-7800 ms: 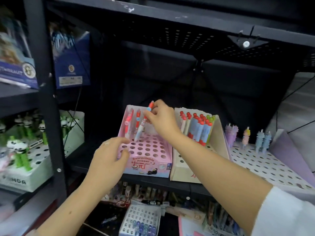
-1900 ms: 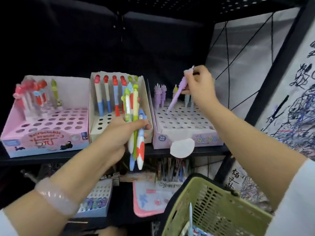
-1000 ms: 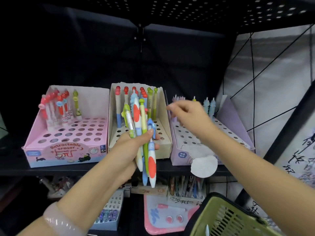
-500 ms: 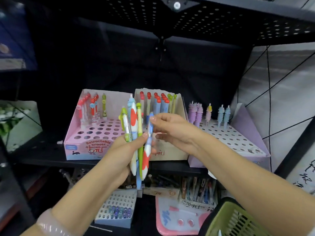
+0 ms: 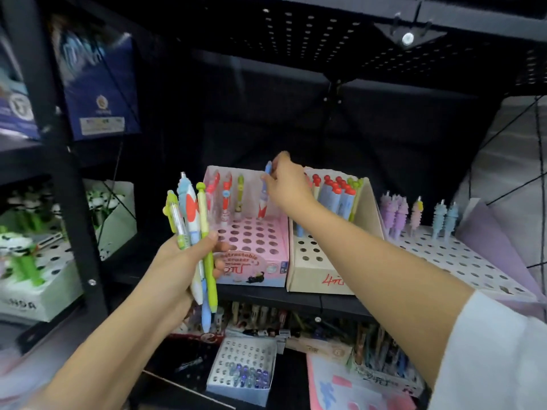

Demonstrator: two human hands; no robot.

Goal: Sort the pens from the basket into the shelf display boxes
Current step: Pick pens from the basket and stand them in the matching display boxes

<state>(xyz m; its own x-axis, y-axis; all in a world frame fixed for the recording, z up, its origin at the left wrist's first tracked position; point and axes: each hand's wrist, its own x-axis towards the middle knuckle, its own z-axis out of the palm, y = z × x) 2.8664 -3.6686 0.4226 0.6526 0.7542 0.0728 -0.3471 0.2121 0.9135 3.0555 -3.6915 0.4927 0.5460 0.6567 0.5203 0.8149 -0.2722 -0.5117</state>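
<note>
Pink box (image 5: 251, 263) front holes free; pens (image 5: 226, 196) crowd back, prob.

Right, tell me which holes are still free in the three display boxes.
Pink box: back row crowded with pens, where the right hand is holding a pen; the rows in front are open. Beige box: back packed, front holes free. Lavender tray: pens along the back only, the rest empty.

Pink display box (image 5: 251, 261), front panel: "retractable eraser" in red, partly hidden. Beige box (image 5: 319, 270) just right of it: red handwritten "4元". White box (image 5: 29, 303) far left: "NDA", cut off.
</note>
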